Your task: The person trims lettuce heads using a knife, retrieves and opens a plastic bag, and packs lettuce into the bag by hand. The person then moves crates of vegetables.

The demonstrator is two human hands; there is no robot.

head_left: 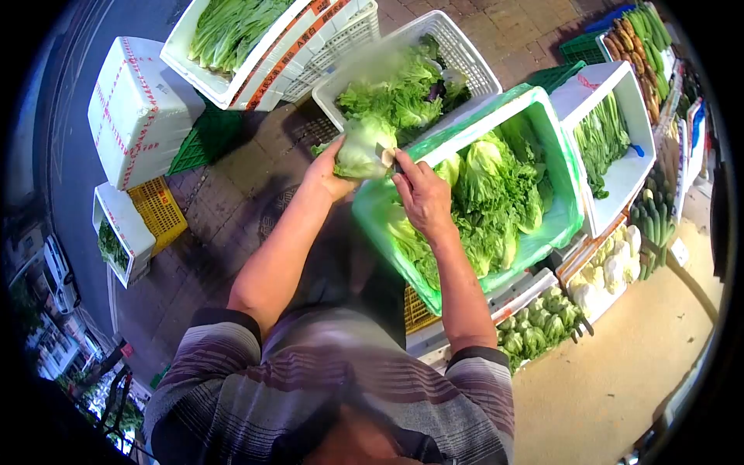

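My left hand [332, 172] is closed around a head of lettuce [364, 143], gripping it from its left side. The lettuce has its pale cut stem [387, 157] turned toward my right hand [422, 194]. My right hand is closed on a small knife [380, 151], its blade at the stem; most of the handle is hidden in the fingers. Just beyond the lettuce is a white plastic basket [474, 58] with loose lettuce leaves [399, 97]. Below my right forearm stands a box lined with green plastic [570, 174], holding several lettuce heads [496, 186].
A foam box of leafy greens [174, 54] stands at the upper left, near a closed white foam box [139, 108]. A yellow crate [159, 213] is lower left. To the right are a foam box of greens [632, 194], cucumbers [655, 217] and small green cabbages [542, 325].
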